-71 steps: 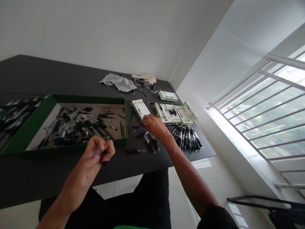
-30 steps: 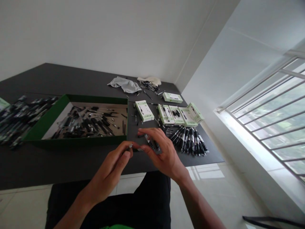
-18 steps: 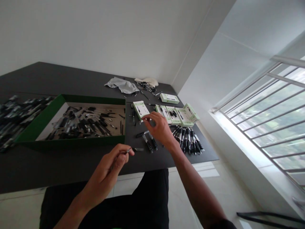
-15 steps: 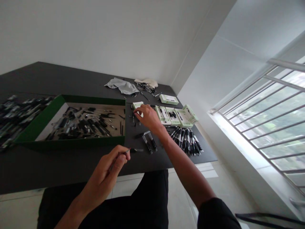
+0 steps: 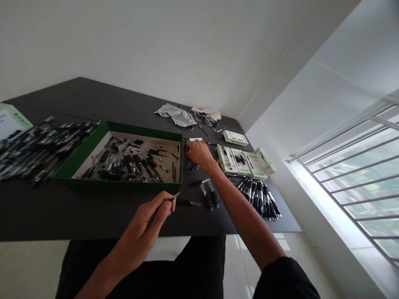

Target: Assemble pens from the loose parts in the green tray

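My left hand [image 5: 149, 218] is closed in a pinch on a thin pen part [image 5: 175, 195] whose tip pokes out toward the right, above the dark table's [image 5: 93, 211] front edge. My right hand [image 5: 197, 153] reaches far over the table, fingers curled down just right of the green box [image 5: 81, 155] of black pen parts, covering most of a pale green carton [image 5: 195, 139]. What its fingers hold is hidden. A few loose pen barrels [image 5: 208, 194] lie between the two hands.
A row of pale green cartons [image 5: 246, 161] and a bunch of assembled black pens [image 5: 262, 199] lie at the right. More pens [image 5: 34, 145] pile at the left. A grey cloth [image 5: 176, 114] lies at the back. A window with bars [image 5: 352, 166] is on the right.
My right hand left the left hand and reached out to the carton beside the green box. The left hand stayed put with the pen part. The camera swung left.
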Action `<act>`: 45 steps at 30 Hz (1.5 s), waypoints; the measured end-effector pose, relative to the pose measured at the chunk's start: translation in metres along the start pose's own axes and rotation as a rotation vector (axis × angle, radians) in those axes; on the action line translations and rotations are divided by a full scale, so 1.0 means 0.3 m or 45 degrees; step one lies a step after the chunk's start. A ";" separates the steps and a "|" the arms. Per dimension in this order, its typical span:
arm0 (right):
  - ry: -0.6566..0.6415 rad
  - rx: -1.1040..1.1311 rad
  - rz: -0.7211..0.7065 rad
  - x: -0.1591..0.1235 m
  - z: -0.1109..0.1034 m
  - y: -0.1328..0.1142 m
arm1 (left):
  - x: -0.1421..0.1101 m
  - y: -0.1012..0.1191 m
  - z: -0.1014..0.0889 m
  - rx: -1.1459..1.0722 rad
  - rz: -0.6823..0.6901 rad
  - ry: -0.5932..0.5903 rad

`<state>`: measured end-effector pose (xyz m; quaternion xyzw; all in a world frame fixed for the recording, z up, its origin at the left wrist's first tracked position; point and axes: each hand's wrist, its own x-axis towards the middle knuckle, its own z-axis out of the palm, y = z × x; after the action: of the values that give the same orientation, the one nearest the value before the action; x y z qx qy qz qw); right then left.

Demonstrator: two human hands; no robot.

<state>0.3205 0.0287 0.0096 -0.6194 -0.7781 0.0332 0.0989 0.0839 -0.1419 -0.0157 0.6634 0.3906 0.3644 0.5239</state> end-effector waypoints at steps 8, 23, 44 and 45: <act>0.454 1.518 -0.117 -0.421 -0.077 -0.132 | 0.043 0.018 0.036 0.009 -0.007 -0.026; 0.669 1.591 -0.151 -0.590 -0.047 -0.202 | 0.035 0.069 0.092 0.066 0.010 -0.118; 0.594 1.449 -0.187 -0.620 -0.028 -0.235 | -0.007 0.064 0.083 0.038 -0.035 -0.136; 0.564 1.402 -0.186 -0.623 -0.027 -0.235 | -0.009 0.060 0.081 0.032 -0.039 -0.126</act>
<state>0.2945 -0.1694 0.0087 -0.4141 -0.6478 0.2947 0.5675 0.1068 -0.1570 -0.0026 0.6811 0.3790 0.3182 0.5396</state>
